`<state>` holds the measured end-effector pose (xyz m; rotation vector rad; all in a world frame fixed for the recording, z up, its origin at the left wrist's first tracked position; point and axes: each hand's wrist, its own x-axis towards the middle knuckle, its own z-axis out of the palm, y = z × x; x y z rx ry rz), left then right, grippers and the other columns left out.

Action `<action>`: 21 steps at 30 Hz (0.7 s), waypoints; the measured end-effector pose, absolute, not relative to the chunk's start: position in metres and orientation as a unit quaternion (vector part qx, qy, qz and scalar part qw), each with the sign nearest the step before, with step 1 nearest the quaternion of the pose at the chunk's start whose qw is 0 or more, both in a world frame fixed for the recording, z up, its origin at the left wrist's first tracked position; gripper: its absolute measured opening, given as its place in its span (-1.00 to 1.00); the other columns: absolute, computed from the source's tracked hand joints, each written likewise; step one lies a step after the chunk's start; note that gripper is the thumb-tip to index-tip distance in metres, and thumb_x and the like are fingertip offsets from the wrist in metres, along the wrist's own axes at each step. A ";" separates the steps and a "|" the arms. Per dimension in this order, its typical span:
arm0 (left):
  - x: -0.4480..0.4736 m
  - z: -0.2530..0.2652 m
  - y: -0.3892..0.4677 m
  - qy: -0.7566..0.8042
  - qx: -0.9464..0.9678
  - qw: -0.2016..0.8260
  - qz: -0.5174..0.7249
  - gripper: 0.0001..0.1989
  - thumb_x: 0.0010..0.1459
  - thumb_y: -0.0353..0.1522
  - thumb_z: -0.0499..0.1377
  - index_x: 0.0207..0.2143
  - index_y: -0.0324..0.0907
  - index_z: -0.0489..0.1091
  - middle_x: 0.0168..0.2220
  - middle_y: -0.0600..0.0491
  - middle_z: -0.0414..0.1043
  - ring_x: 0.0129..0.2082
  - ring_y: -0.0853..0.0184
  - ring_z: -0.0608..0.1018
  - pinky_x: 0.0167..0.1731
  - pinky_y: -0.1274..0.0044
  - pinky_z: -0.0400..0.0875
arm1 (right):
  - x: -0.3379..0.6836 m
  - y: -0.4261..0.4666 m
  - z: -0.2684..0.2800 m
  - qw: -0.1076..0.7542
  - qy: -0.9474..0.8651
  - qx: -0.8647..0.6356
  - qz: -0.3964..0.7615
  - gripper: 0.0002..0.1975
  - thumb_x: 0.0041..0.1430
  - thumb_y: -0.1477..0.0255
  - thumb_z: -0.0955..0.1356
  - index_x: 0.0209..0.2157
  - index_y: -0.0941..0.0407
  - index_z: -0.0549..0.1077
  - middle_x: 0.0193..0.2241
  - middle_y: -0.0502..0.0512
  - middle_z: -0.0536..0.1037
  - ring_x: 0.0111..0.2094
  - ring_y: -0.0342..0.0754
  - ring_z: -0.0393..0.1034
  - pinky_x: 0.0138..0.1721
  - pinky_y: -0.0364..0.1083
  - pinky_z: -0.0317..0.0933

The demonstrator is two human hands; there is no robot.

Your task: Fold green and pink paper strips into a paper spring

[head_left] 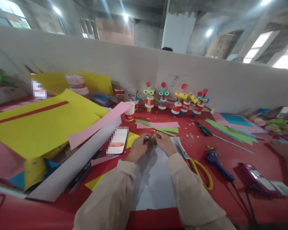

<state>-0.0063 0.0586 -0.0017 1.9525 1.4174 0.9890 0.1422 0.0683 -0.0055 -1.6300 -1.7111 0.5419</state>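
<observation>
Over a white sheet of paper (pixel 156 188), my left hand (pixel 138 147) and my right hand (pixel 165 143) are close together. Between their fingertips is a small, greenish, pleated paper strip (pixel 152 140), partly hidden by the fingers. Both hands pinch it, one at each side. Just beyond them lie green paper strips (pixel 168 130) and a pink strip (pixel 159 125). A phone (pixel 118 142) rests to the left of my left hand. Scissors with yellow handles (pixel 206 182) lie to the right of my right forearm.
Paper-cup figures (pixel 149 103) stand along the back partition, near a paper cup (pixel 129 115). Yellow sheets (pixel 45 127) and a white roll (pixel 81 159) cover the left. At right are pliers (pixel 204 130), a blue glue gun (pixel 219 166), a purple device (pixel 258 179) and another person's hand (pixel 279 147).
</observation>
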 end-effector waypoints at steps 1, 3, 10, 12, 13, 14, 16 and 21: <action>-0.006 -0.001 0.059 0.530 0.727 0.252 0.356 -0.68 0.01 -0.51 0.10 -0.13 -0.24 0.37 -0.29 -0.06 0.51 -0.25 0.24 0.52 -0.21 0.42 0.37 | 0.144 0.068 -0.004 0.348 -0.665 -0.627 0.211 -0.77 0.15 0.37 0.23 -0.35 0.13 0.48 -0.37 0.14 0.55 -0.29 -0.01 0.42 -0.25 -0.07 0.23; -0.007 -0.001 0.060 0.534 0.736 0.230 0.346 -0.68 0.01 -0.50 0.11 -0.12 -0.27 0.38 -0.26 -0.11 0.48 -0.23 0.21 0.51 -0.18 0.38 0.37 | 0.149 0.066 -0.001 0.345 -0.671 -0.621 0.214 -0.75 0.17 0.35 0.22 -0.31 0.14 0.49 -0.33 0.18 0.53 -0.26 0.01 0.41 -0.21 -0.04 0.22; -0.009 0.002 0.060 0.503 0.750 0.214 0.372 -0.44 -0.15 -0.64 0.10 -0.02 -0.21 0.32 -0.03 -0.10 0.36 -0.07 0.22 0.43 -0.07 0.38 0.35 | 0.156 0.056 0.000 0.315 -0.715 -0.567 0.261 -0.18 -0.33 0.36 0.51 0.06 0.13 0.27 -0.03 0.24 0.35 -0.07 0.10 0.28 -0.15 0.03 0.21; -0.010 0.003 0.060 0.512 0.741 0.219 0.375 -0.40 -0.16 -0.65 0.09 0.01 -0.19 0.29 -0.03 -0.09 0.35 -0.12 0.25 0.45 -0.10 0.40 0.36 | 0.154 0.056 -0.001 0.305 -0.722 -0.573 0.239 -0.26 -0.32 0.38 0.50 0.00 0.16 0.32 -0.08 0.23 0.38 -0.09 0.10 0.28 -0.15 0.03 0.20; -0.010 0.003 0.059 0.524 0.732 0.216 0.378 -0.40 -0.14 -0.65 0.09 0.02 -0.18 0.29 -0.05 -0.08 0.36 -0.17 0.27 0.46 -0.14 0.41 0.37 | 0.152 0.057 -0.001 0.302 -0.727 -0.574 0.227 -0.35 -0.30 0.40 0.48 -0.06 0.17 0.36 -0.12 0.21 0.40 -0.11 0.09 0.28 -0.15 0.03 0.20; -0.011 0.004 0.059 0.540 0.719 0.211 0.383 -0.42 -0.13 -0.63 0.09 0.01 -0.19 0.29 -0.09 -0.08 0.37 -0.23 0.29 0.47 -0.17 0.42 0.38 | 0.151 0.057 -0.001 0.301 -0.729 -0.575 0.219 -0.44 -0.28 0.42 0.47 -0.12 0.17 0.39 -0.18 0.18 0.42 -0.13 0.07 0.29 -0.16 0.02 0.20; -0.013 0.007 0.056 0.570 0.689 0.199 0.401 -0.51 -0.07 -0.60 0.08 -0.04 -0.21 0.33 -0.21 -0.06 0.41 -0.31 0.31 0.47 -0.22 0.43 0.38 | 0.149 0.056 0.000 0.317 -0.724 -0.575 0.213 -0.60 -0.23 0.47 0.43 -0.23 0.15 0.43 -0.26 0.12 0.44 -0.19 0.02 0.31 -0.18 -0.01 0.21; -0.015 0.014 0.046 0.570 0.615 0.253 0.483 -0.72 -0.01 -0.48 0.13 -0.18 -0.17 0.40 -0.40 0.06 0.44 -0.37 0.33 0.48 -0.28 0.48 0.37 | 0.142 0.041 0.010 0.432 -0.666 -0.525 0.307 -0.56 -0.19 0.44 0.42 -0.17 0.11 0.37 -0.23 0.09 0.44 -0.36 -0.11 0.34 -0.35 -0.10 0.27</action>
